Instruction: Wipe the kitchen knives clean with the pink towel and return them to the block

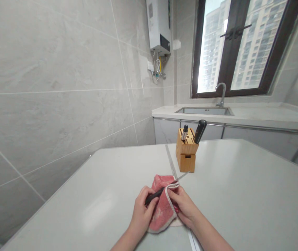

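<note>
My left hand (142, 211) is closed around the black handle of a knife (154, 196). The knife's thin blade pokes out past a pink cloth (161, 205) toward the knife block, its tip near the block's base. My right hand (184, 205) pinches the pink cloth with grey trim around the blade. The cloth hangs between both hands, just above the white table (243, 195). A wooden knife block (186, 151) stands on the table just beyond, holding a black-handled knife (200, 130) and a smaller steel-capped handle (184, 132).
A tiled wall runs along the left. Behind the table a counter carries a sink (203, 111) with a faucet (221, 93) under a dark-framed window. A white water heater (159, 26) hangs on the wall. A seam crosses the tabletop under my hands.
</note>
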Tool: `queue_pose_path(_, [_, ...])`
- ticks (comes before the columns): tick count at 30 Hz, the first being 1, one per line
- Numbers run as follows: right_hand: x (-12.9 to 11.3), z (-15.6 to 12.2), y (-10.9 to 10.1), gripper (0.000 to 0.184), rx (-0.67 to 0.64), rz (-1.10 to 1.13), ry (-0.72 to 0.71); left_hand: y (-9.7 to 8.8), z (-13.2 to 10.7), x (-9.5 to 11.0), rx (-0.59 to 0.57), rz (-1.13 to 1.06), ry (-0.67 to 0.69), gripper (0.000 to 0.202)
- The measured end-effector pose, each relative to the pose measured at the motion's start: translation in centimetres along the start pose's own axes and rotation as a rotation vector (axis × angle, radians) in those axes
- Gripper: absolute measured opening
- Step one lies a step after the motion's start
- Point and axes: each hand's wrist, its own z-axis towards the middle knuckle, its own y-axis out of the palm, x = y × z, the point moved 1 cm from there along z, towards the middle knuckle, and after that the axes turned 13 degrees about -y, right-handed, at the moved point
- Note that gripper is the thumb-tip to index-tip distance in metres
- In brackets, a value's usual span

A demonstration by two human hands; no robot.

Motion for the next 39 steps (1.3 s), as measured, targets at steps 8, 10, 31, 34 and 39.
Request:
queue_pose_path(8, [0.17, 0.00, -0.17, 0.023, -0.001, 0.022, -0.026, -0.05, -0.09, -0.05, -0.005, -0.015, -0.002, 0.014])
queue_pose_path(10, [0.14, 0.10, -0.19, 0.022, -0.006, 0.022, -0.029, -0.09, -0.15, -0.06, -0.007, -0.018, -0.007, 0.015])
queue_pose_path(31, [0.45, 0.38, -0.80, 0.023, 0.015, -0.044, -0.057, -0.12, 0.19, 0.16, 0.029, -0.060, -0.124, 0.021])
queue_pose_path(34, [0.36, 0.39, -0.64, 0.024, -0.002, -0.041, -0.051, -0.10, 0.18, 0.40, 0.001, -0.077, -0.117, 0.020])
queue_pose_path(39, [0.13, 0.42, -0.33, 0.027, -0.005, -0.041, -0.045, -0.04, 0.12, 0.34, -0.031, -0.059, -0.088, 0.020])
